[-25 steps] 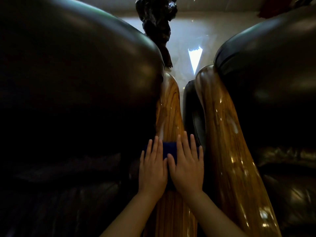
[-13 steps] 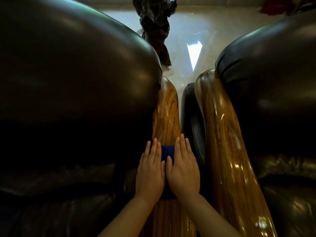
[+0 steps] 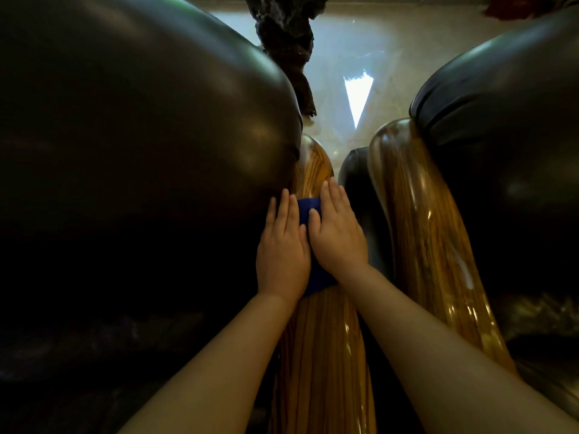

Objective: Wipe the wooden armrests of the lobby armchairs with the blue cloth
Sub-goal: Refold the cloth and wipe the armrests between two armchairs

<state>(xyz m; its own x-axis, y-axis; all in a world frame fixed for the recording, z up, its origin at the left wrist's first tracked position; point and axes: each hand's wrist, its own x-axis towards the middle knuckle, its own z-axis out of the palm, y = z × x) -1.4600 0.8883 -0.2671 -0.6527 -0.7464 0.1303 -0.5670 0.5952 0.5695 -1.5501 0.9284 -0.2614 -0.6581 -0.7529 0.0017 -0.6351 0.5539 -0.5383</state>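
Observation:
A glossy wooden armrest [image 3: 322,346] of the left armchair runs away from me down the middle of the view. The blue cloth [image 3: 308,208] lies across it near its far end. My left hand [image 3: 282,245] and my right hand [image 3: 336,233] press flat on the cloth side by side, fingers pointing forward, covering most of it. A strip of cloth shows between the hands and another below my right wrist. A second wooden armrest [image 3: 419,233] of the right armchair runs parallel on the right, apart from both hands.
Dark leather cushions bulge on both sides: the left armchair [image 3: 141,136] and the right armchair [image 3: 501,120]. A narrow dark gap separates the two armrests. Beyond them lies a pale shiny floor [image 3: 376,51] and a dark carved object [image 3: 288,42].
Both hands have slid the blue cloth forward along the left armrest, toward its far rounded end. My arms are now stretched out further.

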